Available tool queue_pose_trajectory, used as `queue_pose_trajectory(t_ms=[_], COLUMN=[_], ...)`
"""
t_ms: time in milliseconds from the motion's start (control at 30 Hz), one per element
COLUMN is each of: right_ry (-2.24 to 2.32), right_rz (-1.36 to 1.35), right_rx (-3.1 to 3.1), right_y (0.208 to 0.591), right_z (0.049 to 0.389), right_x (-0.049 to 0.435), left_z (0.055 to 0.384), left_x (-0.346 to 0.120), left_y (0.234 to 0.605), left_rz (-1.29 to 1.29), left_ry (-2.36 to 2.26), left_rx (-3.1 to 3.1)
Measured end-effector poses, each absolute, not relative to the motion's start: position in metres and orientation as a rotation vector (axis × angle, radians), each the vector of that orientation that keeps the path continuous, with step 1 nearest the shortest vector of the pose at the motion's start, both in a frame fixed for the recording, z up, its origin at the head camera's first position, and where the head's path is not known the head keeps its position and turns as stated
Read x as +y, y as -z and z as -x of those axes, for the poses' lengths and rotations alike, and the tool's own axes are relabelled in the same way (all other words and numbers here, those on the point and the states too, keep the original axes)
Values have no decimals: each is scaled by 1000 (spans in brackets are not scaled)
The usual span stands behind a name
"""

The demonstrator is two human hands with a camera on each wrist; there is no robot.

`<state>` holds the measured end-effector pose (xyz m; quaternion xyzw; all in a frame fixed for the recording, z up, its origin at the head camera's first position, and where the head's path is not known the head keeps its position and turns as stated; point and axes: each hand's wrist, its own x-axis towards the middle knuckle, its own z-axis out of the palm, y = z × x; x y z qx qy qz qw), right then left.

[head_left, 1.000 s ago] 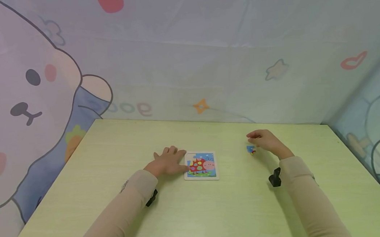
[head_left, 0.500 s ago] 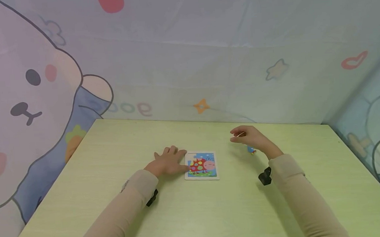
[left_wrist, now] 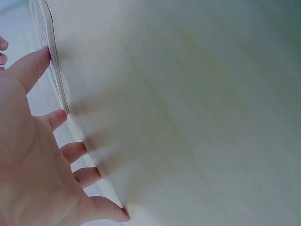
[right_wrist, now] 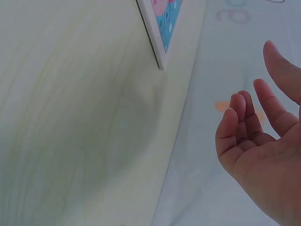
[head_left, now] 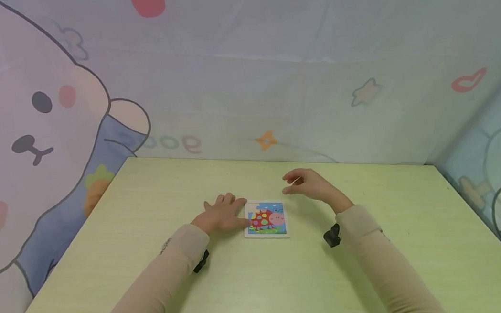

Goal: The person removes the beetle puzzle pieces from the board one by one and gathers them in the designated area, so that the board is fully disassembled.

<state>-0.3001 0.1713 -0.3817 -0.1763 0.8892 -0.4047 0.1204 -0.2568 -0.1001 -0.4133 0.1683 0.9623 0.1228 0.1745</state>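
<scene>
A small square jigsaw puzzle (head_left: 268,221) in a white frame lies flat on the table, showing a red spotted ladybug, with a pale bare patch at its upper left. My left hand (head_left: 221,214) rests beside it with spread fingers. In the left wrist view, the thumb (left_wrist: 35,68) touches the side of the puzzle frame (left_wrist: 55,66) while the other fingertips meet the tabletop. Raised beyond the puzzle's upper right corner, my right hand (head_left: 310,184) has thumb and fingers apart. The right wrist view shows nothing between the fingers of that hand (right_wrist: 263,141); the puzzle's corner (right_wrist: 157,42) is nearby.
The pale wooden table (head_left: 258,280) ends at a printed cloth backdrop (head_left: 228,81). Another cloth panel (head_left: 487,161) stands along the right side. Black wrist cameras hang under the left cuff (head_left: 201,261) and the right cuff (head_left: 332,236).
My right hand has moved left toward the puzzle, its fingers opening wider. The small blue puzzle piece seen earlier on the right is now hidden behind the right wrist. The left hand stays put.
</scene>
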Motion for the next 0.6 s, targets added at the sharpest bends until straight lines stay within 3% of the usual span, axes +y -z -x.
queue_pose_trajectory(t_ms=[600], right_ry=[1057], right_rz=[581], right_rx=[2561], right_y=[410], right_z=[297], right_x=[131], left_z=[258], left_x=[-100], left_y=[413], left_rz=[-481], left_ry=[-327], left_rx=[2730])
